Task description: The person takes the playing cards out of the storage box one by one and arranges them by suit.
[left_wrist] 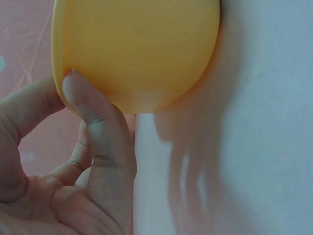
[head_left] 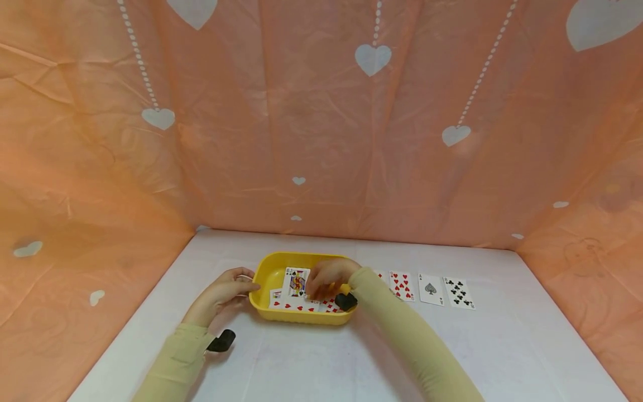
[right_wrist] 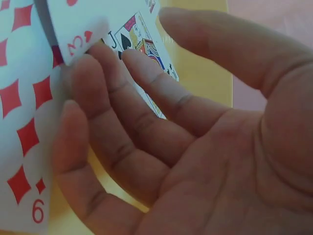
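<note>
While left hand [head_left: 222, 295] pinches rounded, smooth tray [head_left: 301, 317] | right hand [head_left: 329, 277] curves over flat cards [head_left: 295, 282], its grip unclear

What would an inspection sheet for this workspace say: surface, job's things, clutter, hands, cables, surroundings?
Surface: white tabletop, shadows beside the arms.
Job's things: yellow tray holding loose face-up cards, including a jack of spades; more face-up cards lie to its right, including an ace of spades.
Clutter: nothing seen.
Hands: left hand grips the tray's left end; right hand is over the tray, fingers bent at the cards, hold unclear.
Cables: nothing seen.
Surroundings: orange sheeting with white hearts, behind and on both sides.
</note>
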The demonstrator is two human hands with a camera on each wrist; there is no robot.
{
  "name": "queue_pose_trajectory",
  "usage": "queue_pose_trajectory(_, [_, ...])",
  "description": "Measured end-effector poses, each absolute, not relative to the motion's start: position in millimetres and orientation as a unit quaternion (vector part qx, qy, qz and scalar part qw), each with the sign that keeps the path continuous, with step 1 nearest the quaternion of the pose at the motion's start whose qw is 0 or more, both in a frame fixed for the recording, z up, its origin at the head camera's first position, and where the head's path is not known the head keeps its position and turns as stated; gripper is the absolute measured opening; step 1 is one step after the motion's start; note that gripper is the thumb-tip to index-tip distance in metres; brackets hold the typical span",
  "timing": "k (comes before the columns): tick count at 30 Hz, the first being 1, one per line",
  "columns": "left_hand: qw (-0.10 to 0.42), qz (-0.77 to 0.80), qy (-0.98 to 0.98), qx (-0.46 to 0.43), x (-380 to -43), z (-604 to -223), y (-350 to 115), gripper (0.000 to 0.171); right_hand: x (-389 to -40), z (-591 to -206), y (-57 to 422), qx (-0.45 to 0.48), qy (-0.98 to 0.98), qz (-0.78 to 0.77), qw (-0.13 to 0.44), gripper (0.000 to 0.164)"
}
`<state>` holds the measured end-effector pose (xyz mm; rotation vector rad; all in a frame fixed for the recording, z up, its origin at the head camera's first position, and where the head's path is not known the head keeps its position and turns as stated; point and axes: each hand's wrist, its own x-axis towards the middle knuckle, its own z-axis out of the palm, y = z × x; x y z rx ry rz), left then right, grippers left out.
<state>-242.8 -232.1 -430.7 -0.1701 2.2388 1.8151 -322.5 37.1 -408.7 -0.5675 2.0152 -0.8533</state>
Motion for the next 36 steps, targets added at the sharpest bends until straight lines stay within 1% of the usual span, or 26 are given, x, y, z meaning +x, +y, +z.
queue_pose_trajectory(3, [0.129, 0.626, 0.767, -0.061, -242.4, -430.6, -231.9, 0.039, -322.6, -408.8, 36.1, -0.240, 0.808, -0.328, 0.427, 0.012])
queue_pose_trajectory(8, [0.126, 0.626, 0.767, -0.057, -241.9, -429.7, -230.4, 0.038, -324.7, -408.6, 36.3, -0.273, 0.819, -0.295, 0.408, 0.006])
queue_pose_trajectory(11, [0.124, 0.622, 0.771, -0.055, -242.0, -429.4, -229.6, 0.038, -325.0, -407.5, 37.6, -0.287, 0.823, -0.284, 0.400, 0.008])
queue_pose_trajectory(16, [0.122, 0.612, 0.779, -0.060, -241.8, -430.3, -229.9, 0.037, -323.7, -404.7, 43.2, -0.295, 0.822, -0.296, 0.387, 0.022])
queue_pose_trajectory(18, [0.122, 0.612, 0.779, -0.061, -241.5, -430.4, -230.3, 0.037, -323.6, -402.6, 47.2, -0.289, 0.823, -0.308, 0.380, 0.023])
queue_pose_trajectory(20, [0.121, 0.611, 0.780, -0.061, -241.3, -430.5, -230.8, 0.037, -324.0, -399.1, 52.2, -0.281, 0.824, -0.323, 0.371, 0.020])
queue_pose_trajectory(25, [0.121, 0.615, 0.778, -0.056, -241.4, -429.4, -231.6, 0.038, -325.5, -386.6, 69.5, -0.257, 0.823, -0.378, 0.337, 0.009])
queue_pose_trajectory(32, [0.120, 0.617, 0.775, -0.058, -239.4, -428.1, -232.2, 0.041, -316.0, -370.6, 106.8, -0.242, 0.802, -0.461, 0.292, 0.006])
queue_pose_trajectory(36, [0.120, 0.613, 0.778, -0.064, -239.9, -428.1, -232.5, 0.042, -306.3, -367.2, 135.0, -0.232, 0.792, -0.502, 0.259, 0.010])
